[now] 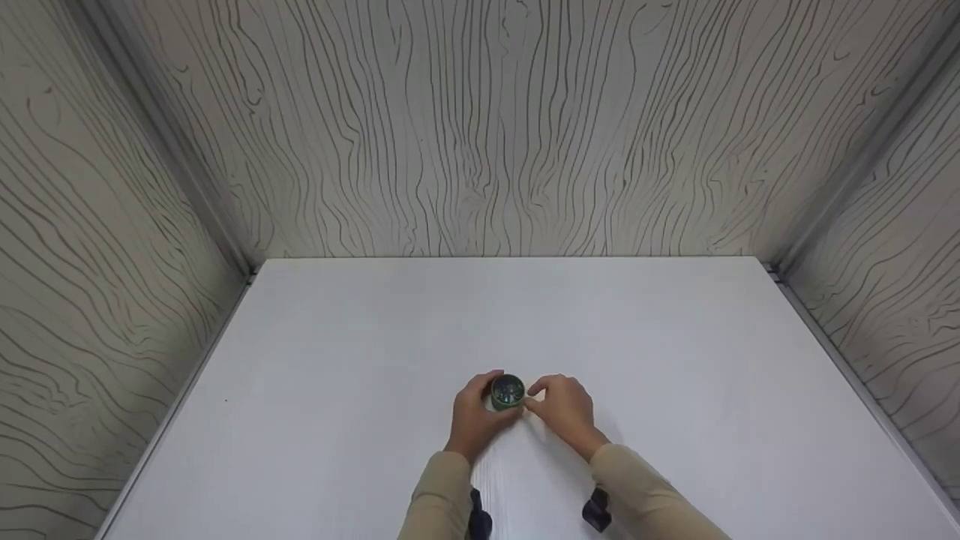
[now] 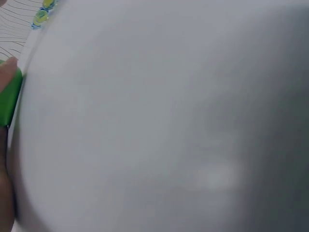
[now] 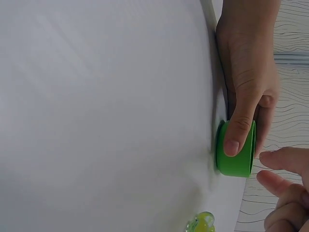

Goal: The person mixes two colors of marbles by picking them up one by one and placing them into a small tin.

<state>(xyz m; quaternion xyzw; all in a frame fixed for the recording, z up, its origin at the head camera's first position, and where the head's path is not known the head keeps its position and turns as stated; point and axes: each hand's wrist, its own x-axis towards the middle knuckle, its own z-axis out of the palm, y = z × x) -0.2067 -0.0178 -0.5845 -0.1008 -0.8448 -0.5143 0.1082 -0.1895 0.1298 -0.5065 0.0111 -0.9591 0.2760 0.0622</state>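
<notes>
A small green cup (image 3: pixel 236 166) stands upright on the white table, held round its side by my left hand (image 1: pixel 476 416). The thumb lies along the near wall and the fingers wrap the far side. In the head view the cup's inside is dark with small greenish glints; what lies in it is unclear. At the cup's right rim hovers my right hand (image 1: pixel 564 405), thumb and forefinger apart, its other fingers curled in. Nothing shows between those fingertips. Clear marbles (image 2: pixel 41 17) with yellow and blue swirls lie on the table near the right hand, hidden in the head view.
The white table (image 1: pixel 360 337) reaches back to a wood-grain patterned wall (image 1: pixel 480 135), with similar panels on both sides. Dark wrist devices (image 1: pixel 597 511) hang below the sleeves close to the tabletop.
</notes>
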